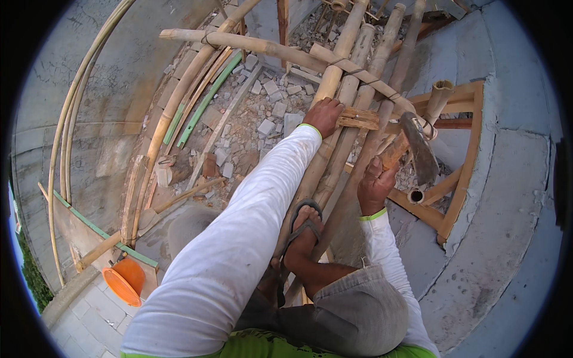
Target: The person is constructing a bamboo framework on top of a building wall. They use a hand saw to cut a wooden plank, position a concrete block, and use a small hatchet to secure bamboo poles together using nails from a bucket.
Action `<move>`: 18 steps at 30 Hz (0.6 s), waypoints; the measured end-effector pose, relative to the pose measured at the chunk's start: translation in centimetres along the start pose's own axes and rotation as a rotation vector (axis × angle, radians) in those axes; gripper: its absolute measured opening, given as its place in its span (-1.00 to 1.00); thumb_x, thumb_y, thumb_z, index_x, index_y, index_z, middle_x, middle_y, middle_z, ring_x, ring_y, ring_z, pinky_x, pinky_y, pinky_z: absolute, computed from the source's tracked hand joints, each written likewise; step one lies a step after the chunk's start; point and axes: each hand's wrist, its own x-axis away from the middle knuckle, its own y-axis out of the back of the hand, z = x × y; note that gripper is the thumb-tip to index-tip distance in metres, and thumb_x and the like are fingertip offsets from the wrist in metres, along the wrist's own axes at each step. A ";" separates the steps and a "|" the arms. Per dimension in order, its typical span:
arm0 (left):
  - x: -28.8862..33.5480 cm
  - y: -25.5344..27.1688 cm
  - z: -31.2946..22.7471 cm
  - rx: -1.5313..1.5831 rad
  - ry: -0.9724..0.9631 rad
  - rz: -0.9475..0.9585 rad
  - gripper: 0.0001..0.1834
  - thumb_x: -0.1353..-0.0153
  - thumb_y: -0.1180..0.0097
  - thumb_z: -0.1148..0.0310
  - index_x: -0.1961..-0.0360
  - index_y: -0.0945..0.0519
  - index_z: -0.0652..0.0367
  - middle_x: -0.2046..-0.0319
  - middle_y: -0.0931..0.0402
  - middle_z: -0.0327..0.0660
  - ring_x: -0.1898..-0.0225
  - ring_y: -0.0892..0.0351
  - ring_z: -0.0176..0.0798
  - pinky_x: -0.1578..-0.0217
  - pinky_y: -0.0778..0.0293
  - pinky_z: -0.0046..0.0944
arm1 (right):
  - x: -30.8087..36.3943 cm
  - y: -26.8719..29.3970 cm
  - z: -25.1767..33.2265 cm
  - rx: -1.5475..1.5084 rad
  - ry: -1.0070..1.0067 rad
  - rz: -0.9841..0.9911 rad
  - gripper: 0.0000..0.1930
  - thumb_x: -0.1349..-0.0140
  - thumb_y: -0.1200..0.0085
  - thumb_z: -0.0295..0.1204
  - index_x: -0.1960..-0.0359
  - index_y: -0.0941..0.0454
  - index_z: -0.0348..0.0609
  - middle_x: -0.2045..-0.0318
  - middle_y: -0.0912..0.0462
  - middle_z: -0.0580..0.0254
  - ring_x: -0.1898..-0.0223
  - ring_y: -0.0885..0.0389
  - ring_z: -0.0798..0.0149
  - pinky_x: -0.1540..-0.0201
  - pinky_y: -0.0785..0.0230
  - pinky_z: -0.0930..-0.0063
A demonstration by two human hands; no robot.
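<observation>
My left hand [324, 117] grips a short, rough wooden block [358, 119] and rests on the bamboo poles [332, 81], with the block lying across them. To its right, my right hand [377, 186] is closed round the wooden handle of a hatchet [421, 156]. The dark metal head of the hatchet is raised above the poles, near a wooden frame, and widens toward its lower end. Below the block, my sandalled foot [305, 224] stands on the same poles.
A tied bamboo crosspiece [262, 45] runs over the poles. Broken blocks and rubble [271, 107] lie below, left of the poles. At right, a wooden window frame [476, 161] sits in the grey wall [495, 238]. An orange hard hat [124, 280] is at lower left.
</observation>
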 end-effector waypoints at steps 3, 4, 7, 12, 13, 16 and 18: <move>-1.7 -0.4 -0.9 -0.026 -0.020 0.041 -0.54 0.10 -0.20 0.56 0.06 -0.56 0.22 0.08 -0.52 -0.07 -0.03 -0.46 0.03 -0.10 -0.40 -0.05 | -1.1 -0.8 -6.5 0.369 -0.158 0.314 -0.68 -0.42 0.07 -0.24 0.26 -0.36 -0.33 0.51 -0.58 -0.21 0.46 -0.57 -0.21 0.38 -0.39 0.09; -1.8 0.0 0.2 -0.049 -0.008 0.025 -0.55 0.09 -0.19 0.57 0.07 -0.57 0.22 0.08 -0.52 -0.08 -0.03 -0.46 0.03 -0.10 -0.40 -0.05 | -2.1 -1.5 -5.5 0.316 -0.129 0.319 -0.69 -0.42 0.07 -0.25 0.25 -0.36 -0.34 0.51 -0.58 -0.21 0.46 -0.57 -0.23 0.38 -0.39 0.08; -0.5 0.2 -0.3 -0.032 0.001 0.015 -0.56 0.08 -0.21 0.54 0.07 -0.57 0.22 0.11 -0.52 -0.07 -0.02 -0.47 0.03 -0.09 -0.40 -0.05 | -1.9 0.4 1.6 0.124 -0.105 0.185 -0.68 -0.42 0.07 -0.23 0.24 -0.36 -0.33 0.49 -0.56 -0.24 0.46 -0.56 -0.24 0.40 -0.37 0.09; -0.8 -0.6 -0.4 -0.050 -0.002 0.035 -0.52 0.10 -0.28 0.49 0.05 -0.54 0.21 0.10 -0.52 -0.08 -0.02 -0.47 0.03 -0.09 -0.40 -0.04 | -0.1 -0.7 -1.7 0.181 -0.046 0.092 -0.70 -0.43 0.08 -0.24 0.23 -0.34 -0.32 0.45 -0.57 -0.26 0.43 -0.56 -0.25 0.39 -0.38 0.08; -1.3 -0.8 -0.7 -0.056 -0.001 0.051 -0.52 0.10 -0.28 0.49 0.05 -0.54 0.21 0.10 -0.52 -0.08 -0.02 -0.47 0.03 -0.10 -0.40 -0.04 | -0.2 -0.9 -4.1 0.337 -0.114 0.191 -0.72 -0.42 0.09 -0.28 0.23 -0.34 -0.32 0.43 -0.57 -0.25 0.38 -0.59 -0.23 0.35 -0.40 0.08; -0.6 -0.2 0.0 -0.041 0.004 0.039 -0.51 0.08 -0.26 0.51 0.02 -0.55 0.21 0.08 -0.51 -0.08 -0.04 -0.46 0.03 -0.11 -0.39 -0.03 | -0.9 -1.3 -3.7 0.242 -0.164 0.256 -0.71 -0.42 0.08 -0.26 0.22 -0.34 -0.31 0.50 -0.56 -0.27 0.39 -0.59 -0.29 0.35 -0.37 -0.02; 0.2 0.3 -0.2 -0.053 0.027 0.045 -0.50 0.07 -0.26 0.51 0.00 -0.55 0.20 0.07 -0.51 -0.07 -0.04 -0.45 0.03 -0.11 -0.39 -0.03 | -0.1 -0.7 -1.3 0.126 -0.106 0.151 -0.69 -0.41 0.07 -0.23 0.21 -0.34 -0.31 0.53 -0.56 -0.26 0.43 -0.59 -0.28 0.39 -0.33 -0.05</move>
